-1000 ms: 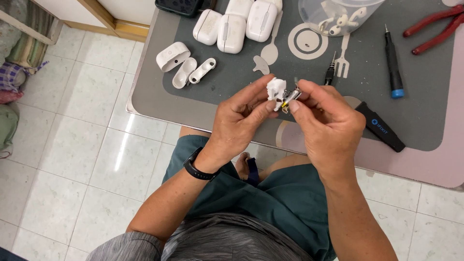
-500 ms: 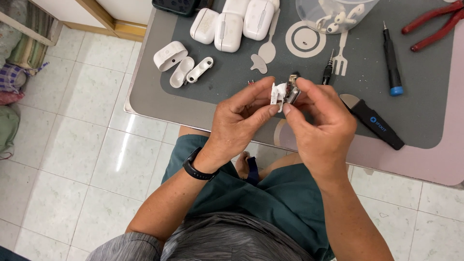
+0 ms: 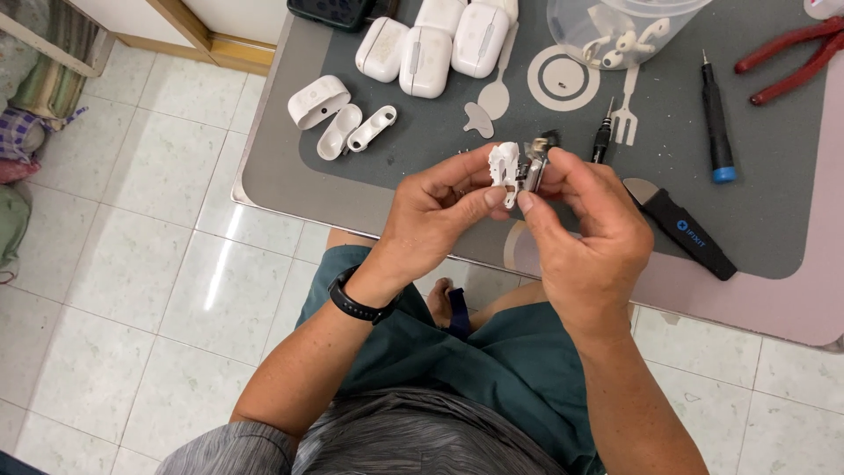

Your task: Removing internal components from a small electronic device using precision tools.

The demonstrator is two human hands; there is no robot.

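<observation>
Pinching the small white plastic part [image 3: 504, 165] in my left hand [image 3: 435, 220] and its metal piece [image 3: 533, 167] in my right hand [image 3: 587, 230], both grips narrow, I hold them above the near worktop [image 3: 369, 189] edge for inspection.

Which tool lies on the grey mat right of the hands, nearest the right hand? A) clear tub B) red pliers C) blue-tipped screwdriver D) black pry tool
D: the black pry tool lies on the grey mat just beside the right hand; the red pliers and blue-tipped screwdriver lie farther up.
</observation>
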